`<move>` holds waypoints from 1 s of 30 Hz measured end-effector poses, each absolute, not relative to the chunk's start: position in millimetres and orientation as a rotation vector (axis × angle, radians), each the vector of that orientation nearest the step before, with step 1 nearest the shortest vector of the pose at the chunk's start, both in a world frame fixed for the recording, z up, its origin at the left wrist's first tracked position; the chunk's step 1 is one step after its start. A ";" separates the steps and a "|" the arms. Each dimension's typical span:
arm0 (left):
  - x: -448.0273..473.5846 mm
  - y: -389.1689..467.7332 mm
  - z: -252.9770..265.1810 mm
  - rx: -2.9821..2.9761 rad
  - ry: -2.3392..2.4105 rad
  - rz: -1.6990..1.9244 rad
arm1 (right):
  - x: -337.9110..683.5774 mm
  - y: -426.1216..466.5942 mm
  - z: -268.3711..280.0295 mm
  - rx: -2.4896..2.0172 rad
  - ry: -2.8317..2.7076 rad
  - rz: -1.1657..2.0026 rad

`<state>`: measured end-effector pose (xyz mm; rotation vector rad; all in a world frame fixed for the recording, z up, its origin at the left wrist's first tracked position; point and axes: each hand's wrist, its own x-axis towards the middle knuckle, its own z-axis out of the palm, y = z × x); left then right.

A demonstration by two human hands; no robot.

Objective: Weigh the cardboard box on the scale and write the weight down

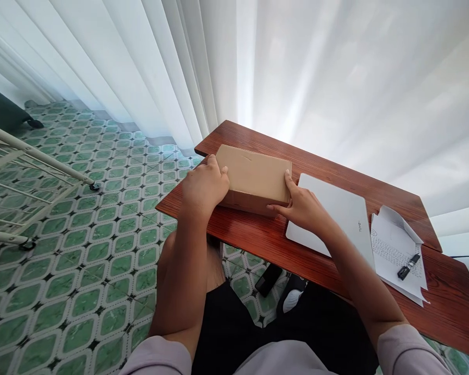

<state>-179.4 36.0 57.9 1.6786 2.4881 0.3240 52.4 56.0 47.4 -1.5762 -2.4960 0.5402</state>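
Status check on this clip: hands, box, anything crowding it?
Left hand and right hand grip the cardboard box ends. Box closed, flat on table. White laptop close beside.

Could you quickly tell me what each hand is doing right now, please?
Left hand: gripping the cardboard box at its left end.
Right hand: pressed against its right end.
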 end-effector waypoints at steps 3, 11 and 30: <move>-177.3 33.8 60.2 1.679 2.492 0.325 | 53.6 54.4 49.2 -1.573 -2.489 0.526; -177.9 30.7 62.2 1.682 2.517 0.447 | 54.9 50.8 55.1 -1.567 -2.452 0.545; -158.9 22.5 70.6 1.817 2.450 0.762 | 89.8 46.7 64.7 -1.485 -2.290 0.516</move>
